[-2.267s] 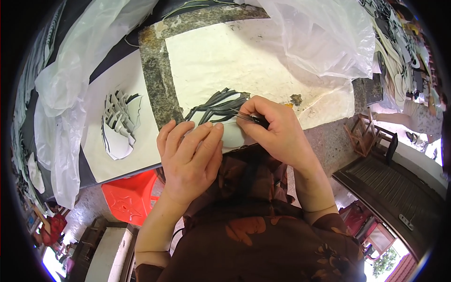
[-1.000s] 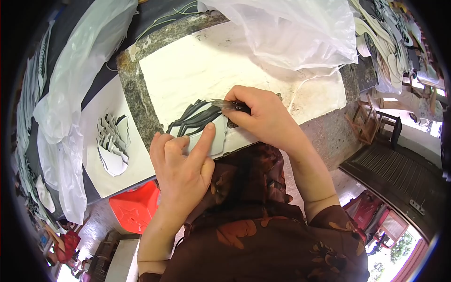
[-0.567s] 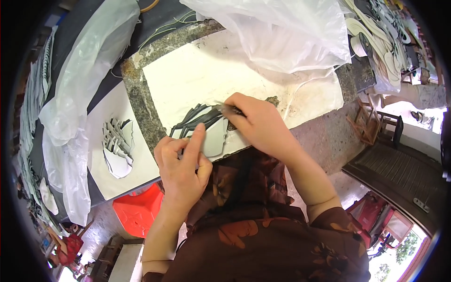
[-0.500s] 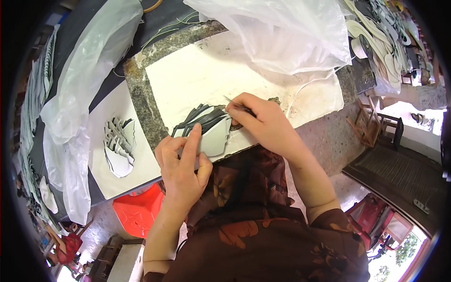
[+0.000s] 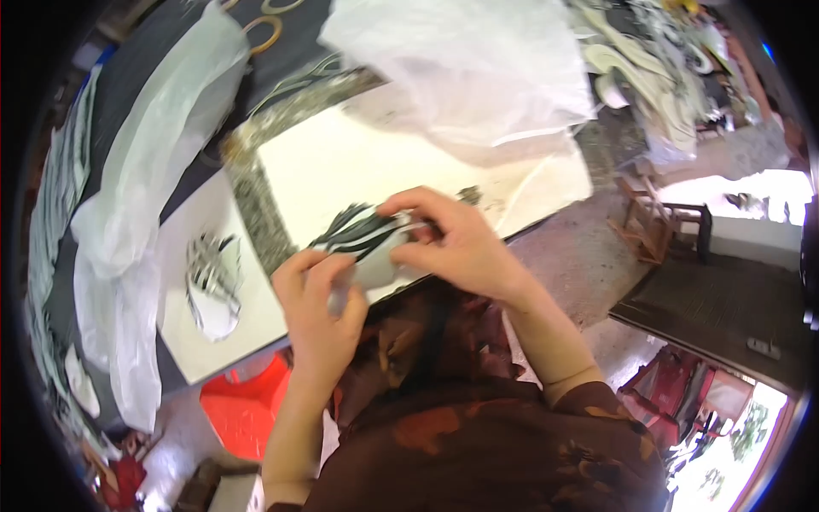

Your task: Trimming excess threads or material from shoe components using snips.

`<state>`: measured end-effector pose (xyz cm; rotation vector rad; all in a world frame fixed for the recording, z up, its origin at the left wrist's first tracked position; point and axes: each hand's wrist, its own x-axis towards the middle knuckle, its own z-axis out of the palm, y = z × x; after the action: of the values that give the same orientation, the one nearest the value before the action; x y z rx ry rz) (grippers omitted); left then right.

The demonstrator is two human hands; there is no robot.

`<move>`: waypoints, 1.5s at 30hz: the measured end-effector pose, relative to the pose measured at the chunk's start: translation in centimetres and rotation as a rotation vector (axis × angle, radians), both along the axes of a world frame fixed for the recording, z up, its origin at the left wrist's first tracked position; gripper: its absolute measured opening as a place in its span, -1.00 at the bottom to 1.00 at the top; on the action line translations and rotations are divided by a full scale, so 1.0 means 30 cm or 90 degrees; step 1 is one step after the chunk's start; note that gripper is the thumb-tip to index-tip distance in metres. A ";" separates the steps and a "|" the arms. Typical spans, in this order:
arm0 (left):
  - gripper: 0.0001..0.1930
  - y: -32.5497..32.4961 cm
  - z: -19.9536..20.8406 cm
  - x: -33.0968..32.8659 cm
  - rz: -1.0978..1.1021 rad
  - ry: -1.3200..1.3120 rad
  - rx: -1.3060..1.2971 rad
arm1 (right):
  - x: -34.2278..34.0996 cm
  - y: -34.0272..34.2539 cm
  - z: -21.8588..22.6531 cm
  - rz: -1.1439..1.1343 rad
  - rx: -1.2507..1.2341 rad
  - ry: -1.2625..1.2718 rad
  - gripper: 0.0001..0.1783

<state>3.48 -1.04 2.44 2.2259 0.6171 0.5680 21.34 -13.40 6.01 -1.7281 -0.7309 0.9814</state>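
A fanned stack of cut pieces, pale grey-white on one face with black edges, is between my two hands at the front edge of a white work sheet. The material looks like leather or fabric. My left hand is closed on the stack's left end, fingers over the top and thumb at the near side. At the right end, my right hand pinches the stack between curled fingers and thumb. Motion blurs the pieces and fingertips somewhat. To the left, a second bunch of similar pieces lies on a white board.
The white sheet rests on a mottled stone slab. Translucent plastic bags cover its far side, with another plastic bag at left. A tape ring lies far back. Below the table edge is a red plastic stool.
My right hand has turned and now pinches the stack's right end; the thin pointed thing by its fingers no longer shows. My left index finger has curled onto the stack. The whole view has shifted slightly.
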 end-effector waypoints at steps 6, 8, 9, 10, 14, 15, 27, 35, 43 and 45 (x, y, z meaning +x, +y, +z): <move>-0.77 0.026 -0.040 -0.064 0.005 -0.036 0.118 | -0.004 0.063 -0.101 0.159 0.110 -0.231 -0.62; -0.78 0.031 -0.040 -0.050 -0.005 -0.072 0.119 | -0.003 0.056 -0.105 0.156 0.091 -0.286 -0.61; -0.68 0.050 -0.042 -0.048 -0.045 -0.032 0.127 | -0.004 0.048 -0.103 0.148 0.082 -0.307 -0.65; -0.57 0.055 -0.042 -0.044 -0.076 0.016 0.134 | 0.001 0.037 -0.101 0.151 0.079 -0.337 -0.67; -0.61 0.045 -0.032 -0.021 -0.071 -0.002 0.139 | -0.001 0.016 -0.154 0.118 0.184 -0.465 -0.71; -0.61 0.045 -0.021 -0.019 -0.071 -0.003 0.144 | -0.007 0.018 -0.156 0.117 0.189 -0.467 -0.71; -0.67 0.113 0.002 -0.029 -0.059 0.111 0.016 | -0.016 0.088 -0.113 0.076 0.324 -0.465 -0.80; -0.76 0.127 0.087 -0.020 -0.096 0.007 -0.122 | 0.032 0.126 -0.016 0.219 0.190 -0.276 -0.77; -0.78 0.123 0.124 -0.028 -0.056 0.018 -0.301 | 0.079 0.140 -0.006 0.266 0.176 -0.049 -0.67; -0.79 0.144 0.083 -0.051 0.007 -0.002 -0.411 | 0.082 0.139 0.003 0.310 0.143 0.027 -0.66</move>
<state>1.95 3.29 4.93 1.6134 0.6941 0.3134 23.81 -9.23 6.10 -1.3550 -1.2206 1.2039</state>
